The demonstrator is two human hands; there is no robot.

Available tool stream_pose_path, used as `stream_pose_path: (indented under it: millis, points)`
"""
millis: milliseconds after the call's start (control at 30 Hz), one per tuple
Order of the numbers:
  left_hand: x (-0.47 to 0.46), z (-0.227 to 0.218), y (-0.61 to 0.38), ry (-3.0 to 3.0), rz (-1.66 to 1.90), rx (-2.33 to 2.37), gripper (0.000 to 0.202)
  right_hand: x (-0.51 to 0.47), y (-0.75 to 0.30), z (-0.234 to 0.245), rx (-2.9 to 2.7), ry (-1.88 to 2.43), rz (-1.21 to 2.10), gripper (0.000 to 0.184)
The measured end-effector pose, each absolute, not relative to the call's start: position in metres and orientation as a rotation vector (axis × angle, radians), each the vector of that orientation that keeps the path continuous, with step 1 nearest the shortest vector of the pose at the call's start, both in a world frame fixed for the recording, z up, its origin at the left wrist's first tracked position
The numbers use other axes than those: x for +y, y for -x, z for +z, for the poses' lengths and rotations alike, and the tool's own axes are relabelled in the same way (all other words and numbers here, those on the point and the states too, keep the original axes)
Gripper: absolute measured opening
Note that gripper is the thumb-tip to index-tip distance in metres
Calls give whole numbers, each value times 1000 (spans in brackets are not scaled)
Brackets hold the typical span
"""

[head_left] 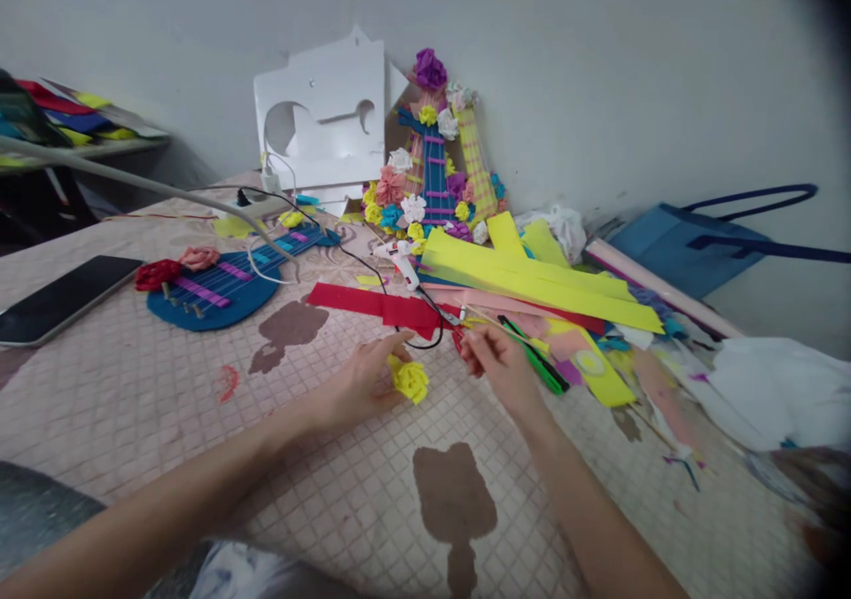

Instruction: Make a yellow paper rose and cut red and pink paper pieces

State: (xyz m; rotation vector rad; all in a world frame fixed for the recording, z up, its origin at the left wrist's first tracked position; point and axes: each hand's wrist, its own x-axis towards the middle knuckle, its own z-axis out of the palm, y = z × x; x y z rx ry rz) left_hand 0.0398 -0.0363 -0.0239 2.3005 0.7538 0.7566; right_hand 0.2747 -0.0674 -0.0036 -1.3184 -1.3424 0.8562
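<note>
Holding yellow paper flower (409, 378) in left hand (359, 386), right hand (500, 361) pinching thin stick (488, 322)

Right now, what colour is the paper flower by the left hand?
Yellow: the paper flower shows best in the head view.

Left hand (359, 386): I have it on the mat (133, 404), touching the paper flower (409, 377) just to its right.
Right hand (502, 364): right of the flower, near it, in front of the paper sheets (532, 276).
Glue gun (402, 262): behind my hands, left of the sheets, its cable (359, 258) running back-left to the power strip (256, 198).
Paper strip (372, 305): between glue gun and hands.
Guitar cutout (219, 284): left of the strip, on the mat.
Phone (59, 298): far left, beyond the guitar cutout.
Flower-covered stand (435, 165): against the wall behind the glue gun.
Cut board (325, 120): just left of that stand.
Bag (691, 240): right, behind the sheets.
</note>
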Motion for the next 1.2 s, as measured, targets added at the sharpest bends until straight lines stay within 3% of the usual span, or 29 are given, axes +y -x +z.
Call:
stream_pose_path:
  millis: [433,800,1033,1200]
  points:
    - [-34,-29,-39,-2402,670,791,67,-74,-257,-13,-1657,1381,815,20]
    - [-34,-28,-36,-2429,608,830,78,-73,-256,-12,-1630,1393,817,21]
    - [-35,-27,-38,-2474,636,880,66,-78,-248,-10,-1840,1431,636,9]
    - [-33,-20,-30,-2392,554,901,80,-80,-246,-6,-1877,1467,576,8]
